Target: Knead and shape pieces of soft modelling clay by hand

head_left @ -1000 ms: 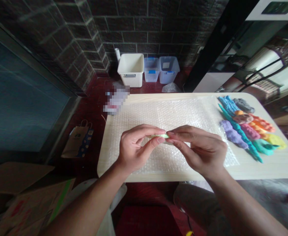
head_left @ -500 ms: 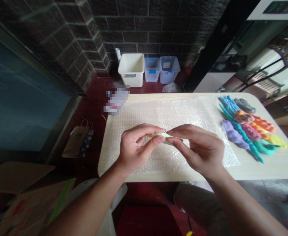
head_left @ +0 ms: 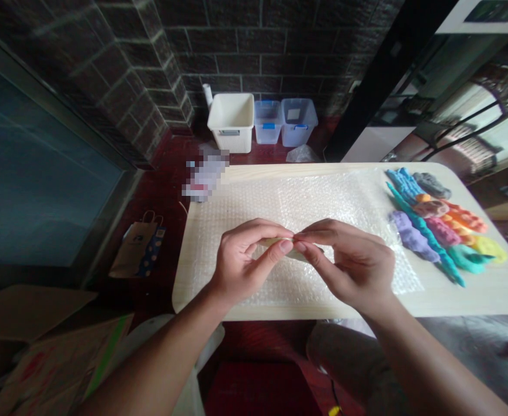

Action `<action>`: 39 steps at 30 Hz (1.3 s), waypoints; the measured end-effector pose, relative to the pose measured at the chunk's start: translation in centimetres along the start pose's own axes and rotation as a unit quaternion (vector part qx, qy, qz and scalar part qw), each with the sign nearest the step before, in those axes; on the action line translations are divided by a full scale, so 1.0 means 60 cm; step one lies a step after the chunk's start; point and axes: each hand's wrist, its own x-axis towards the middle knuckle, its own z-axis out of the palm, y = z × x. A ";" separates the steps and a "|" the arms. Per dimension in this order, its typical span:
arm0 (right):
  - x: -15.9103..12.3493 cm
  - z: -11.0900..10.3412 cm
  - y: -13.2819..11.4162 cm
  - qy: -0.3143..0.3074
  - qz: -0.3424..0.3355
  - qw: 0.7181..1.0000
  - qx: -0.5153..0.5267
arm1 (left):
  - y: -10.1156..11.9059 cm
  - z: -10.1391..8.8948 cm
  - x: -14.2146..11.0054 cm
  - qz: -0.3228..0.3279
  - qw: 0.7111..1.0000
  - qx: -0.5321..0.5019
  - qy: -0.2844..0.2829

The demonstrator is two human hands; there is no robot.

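Observation:
Over the middle of the table, my left hand [head_left: 245, 254] and my right hand [head_left: 352, 260] meet at the fingertips. Between thumb and forefinger, each pinches a thin pale green piece [head_left: 275, 240] that looks like soft modelling clay. Fingers cover most of it, and only a narrow edge shows. Beneath both hands lies a sheet of bubble wrap [head_left: 245, 199], spread on the pale wooden table [head_left: 436, 306]. Lumps and rolls of coloured clay sit to the right, among them a purple lump [head_left: 414, 237], a long teal roll [head_left: 427, 234] and a blue bundle [head_left: 403, 184].
Behind the table, a white bin [head_left: 232, 124] and two clear plastic boxes [head_left: 299, 124] stand by the brick wall. A paper bag [head_left: 134, 248] is on the floor at left. An open cardboard box [head_left: 58, 364] occupies the lower left, near my left arm.
My left hand has shifted slightly right, closer to my right hand. Less of the pale green piece shows between the fingers; its visible edge looks thinner.

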 end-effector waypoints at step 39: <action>-0.001 0.000 0.004 0.005 0.031 0.999 0.033 | -0.014 -0.001 0.003 -0.042 0.997 -0.067 0.004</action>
